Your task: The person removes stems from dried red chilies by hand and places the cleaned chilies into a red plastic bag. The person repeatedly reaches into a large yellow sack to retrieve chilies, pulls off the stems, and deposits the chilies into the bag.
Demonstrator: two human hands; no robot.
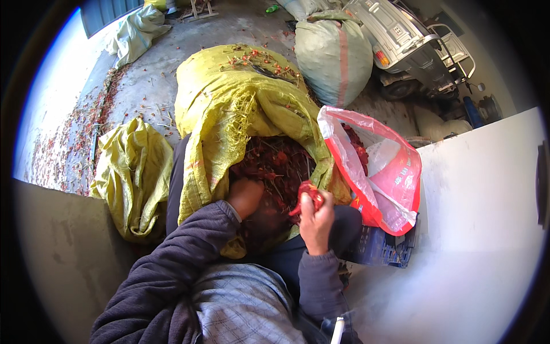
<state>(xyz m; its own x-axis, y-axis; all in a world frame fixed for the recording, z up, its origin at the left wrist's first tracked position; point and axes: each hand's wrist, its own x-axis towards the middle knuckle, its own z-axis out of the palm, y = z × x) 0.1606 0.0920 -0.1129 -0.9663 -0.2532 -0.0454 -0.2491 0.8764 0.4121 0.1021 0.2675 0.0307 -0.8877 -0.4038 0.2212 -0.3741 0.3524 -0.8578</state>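
Observation:
A large yellow woven sack (215, 92) lies across the person's lap, its mouth turned towards the body and full of dried red chili peppers (285, 161) with stems. My left hand (245, 197) reaches into the mouth at its left side; the fingertips are hidden among the peppers. At the opening's right edge, my right hand (317, 219) holds a few red peppers (309, 195) between thumb and fingers. Just right of it stands an open red and clear plastic bag (397, 172) with more red peppers inside, resting over a blue plastic crate (378, 247).
A crumpled yellow sack (133, 176) hangs at the left by a low wall (64, 232). Beyond stand a full pale woven sack (320, 60) and a cargo tricycle (408, 38). Stems and pepper bits litter the concrete floor (150, 81). A lit cigarette (338, 331) shows at the bottom.

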